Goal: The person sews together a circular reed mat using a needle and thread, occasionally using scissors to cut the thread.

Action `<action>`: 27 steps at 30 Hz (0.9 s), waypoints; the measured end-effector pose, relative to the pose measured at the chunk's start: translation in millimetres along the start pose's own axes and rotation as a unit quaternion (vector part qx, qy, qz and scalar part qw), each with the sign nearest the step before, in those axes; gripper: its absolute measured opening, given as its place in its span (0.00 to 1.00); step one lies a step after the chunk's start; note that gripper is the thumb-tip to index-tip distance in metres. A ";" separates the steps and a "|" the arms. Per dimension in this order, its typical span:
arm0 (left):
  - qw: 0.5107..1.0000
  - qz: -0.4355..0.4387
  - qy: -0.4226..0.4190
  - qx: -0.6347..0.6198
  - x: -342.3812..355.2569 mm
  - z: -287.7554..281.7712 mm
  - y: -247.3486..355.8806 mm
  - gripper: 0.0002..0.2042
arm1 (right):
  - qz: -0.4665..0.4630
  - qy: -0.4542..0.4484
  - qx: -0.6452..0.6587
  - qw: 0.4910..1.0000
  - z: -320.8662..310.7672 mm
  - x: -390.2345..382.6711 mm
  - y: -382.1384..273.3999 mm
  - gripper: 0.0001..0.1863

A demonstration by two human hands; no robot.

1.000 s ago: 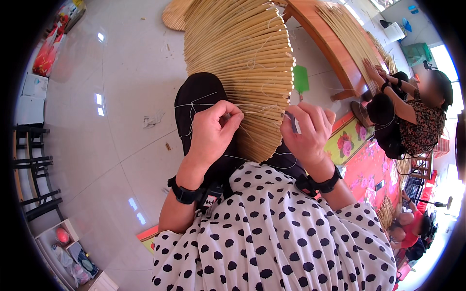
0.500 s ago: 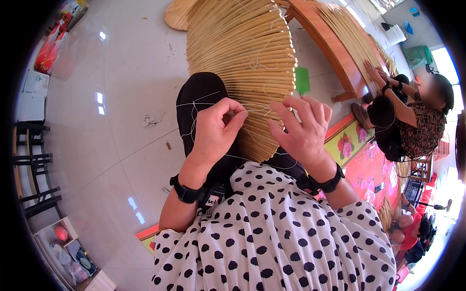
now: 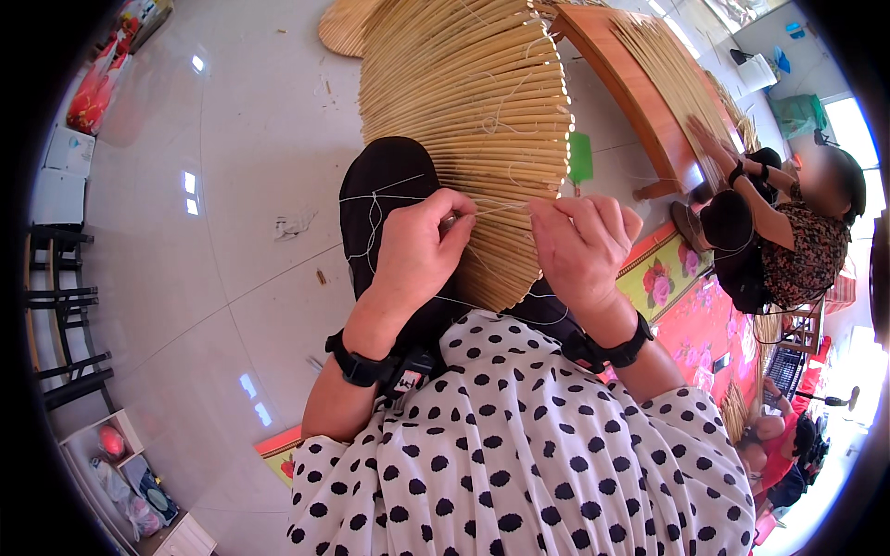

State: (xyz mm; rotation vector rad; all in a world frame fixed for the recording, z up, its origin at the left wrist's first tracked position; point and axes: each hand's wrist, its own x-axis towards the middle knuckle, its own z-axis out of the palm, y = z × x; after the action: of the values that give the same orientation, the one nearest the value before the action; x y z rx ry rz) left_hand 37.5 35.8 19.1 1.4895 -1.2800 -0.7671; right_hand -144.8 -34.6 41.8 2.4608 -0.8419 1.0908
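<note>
Overall, the ribbed mat (image 3: 445,88) looks tan, probably reed.

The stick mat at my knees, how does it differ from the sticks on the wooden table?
The mat bends, its sticks fanning out; the table sticks lie flat. White thread crosses the mat; on the table sticks I can't make any out. Your left hand and right hand are at the mat; another person's hands are at the table sticks. Both show slim, straw-coloured sticks side by side.
</note>
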 end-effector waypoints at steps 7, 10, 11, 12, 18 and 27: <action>0.998 0.008 -0.009 0.057 1.1 9.1 -8.8 0.04 | 0.038 -0.029 -0.016 0.999 -4.9 2.0 -0.8 0.09; 0.998 -0.020 -0.016 0.049 -0.4 17.5 -15.4 0.04 | 0.051 -0.024 -0.009 0.998 -1.6 1.3 1.5 0.07; 0.999 -0.020 -0.011 0.039 -1.1 21.7 -19.2 0.04 | 0.055 -0.020 -0.008 0.998 0.8 -0.1 2.0 0.07; 0.999 -0.021 -0.005 0.029 -1.7 26.1 -23.3 0.04 | 0.055 -0.020 -0.012 0.998 2.9 -1.8 2.3 0.07; 0.998 -0.041 0.004 0.036 -1.0 29.3 -27.8 0.03 | 0.055 -0.002 -0.030 0.998 13.8 -6.3 2.2 0.09; 0.998 -0.004 -0.056 -0.026 -13.4 22.5 -15.4 0.04 | 0.023 0.006 0.034 0.999 9.3 4.1 14.5 0.10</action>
State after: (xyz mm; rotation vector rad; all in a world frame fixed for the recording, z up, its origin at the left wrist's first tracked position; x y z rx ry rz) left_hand 18.9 41.8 -4.2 1.4280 -1.3273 -0.8931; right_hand -146.4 -52.1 39.4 2.4985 -0.8765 1.1692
